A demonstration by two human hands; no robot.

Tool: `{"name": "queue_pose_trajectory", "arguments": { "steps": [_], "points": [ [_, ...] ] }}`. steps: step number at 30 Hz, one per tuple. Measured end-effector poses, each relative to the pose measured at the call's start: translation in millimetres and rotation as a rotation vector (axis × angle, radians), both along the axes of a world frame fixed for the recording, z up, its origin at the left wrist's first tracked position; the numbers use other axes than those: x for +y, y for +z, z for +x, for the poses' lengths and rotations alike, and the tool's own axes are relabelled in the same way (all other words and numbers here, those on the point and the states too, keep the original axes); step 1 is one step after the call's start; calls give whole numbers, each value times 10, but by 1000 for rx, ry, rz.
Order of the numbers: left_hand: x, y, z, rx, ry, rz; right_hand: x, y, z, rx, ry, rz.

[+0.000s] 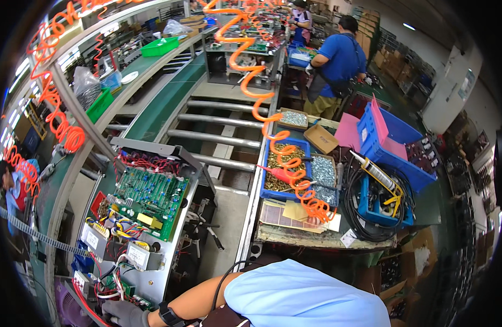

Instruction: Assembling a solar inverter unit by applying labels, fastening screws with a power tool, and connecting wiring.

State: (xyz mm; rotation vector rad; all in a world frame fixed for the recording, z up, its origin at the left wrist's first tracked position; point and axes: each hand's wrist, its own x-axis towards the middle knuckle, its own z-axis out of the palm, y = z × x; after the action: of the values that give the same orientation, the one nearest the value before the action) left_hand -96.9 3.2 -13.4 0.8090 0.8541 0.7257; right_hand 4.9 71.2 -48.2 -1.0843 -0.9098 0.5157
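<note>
My right hand [126, 314], in a grey glove with a black strap round the wrist, reaches across to the lower left. Its fingers are curled in beside red wires [86, 301] at the near end of an open electronic unit; whatever they hold is hidden. A green circuit board [153, 191] with many small parts lies on the unit's metal chassis [177, 215]. Nearer me are a transformer-like block [142, 256], a second such block [95, 240] and bundled coloured wires. A purple fan-like part [71, 305] shows by the hand. My left hand is out of view.
A roller conveyor [218, 136] runs away from me. On the right bench are a blue tray of brass screws [286, 155], silver screws [323, 171], a caulking gun [379, 177], and a blue crate [392, 136]. An orange coiled hose [256, 92] hangs overhead. A co-worker [338, 60] stands beyond.
</note>
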Motion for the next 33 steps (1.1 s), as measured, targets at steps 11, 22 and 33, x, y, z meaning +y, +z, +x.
{"name": "queue_pose_trajectory", "arguments": {
  "steps": [11, 22, 33],
  "points": [
    [-84, -52, -97, 81, 66, 72, 96, -59, -24, -46, 5, -104],
    [19, -83, -419, 93, 92, 270, 89, 112, -100, -136, -106, -43],
    [188, -161, 257, -38, -198, 279, -45, 55, 253, -462, -233, -9]
  ]
}}
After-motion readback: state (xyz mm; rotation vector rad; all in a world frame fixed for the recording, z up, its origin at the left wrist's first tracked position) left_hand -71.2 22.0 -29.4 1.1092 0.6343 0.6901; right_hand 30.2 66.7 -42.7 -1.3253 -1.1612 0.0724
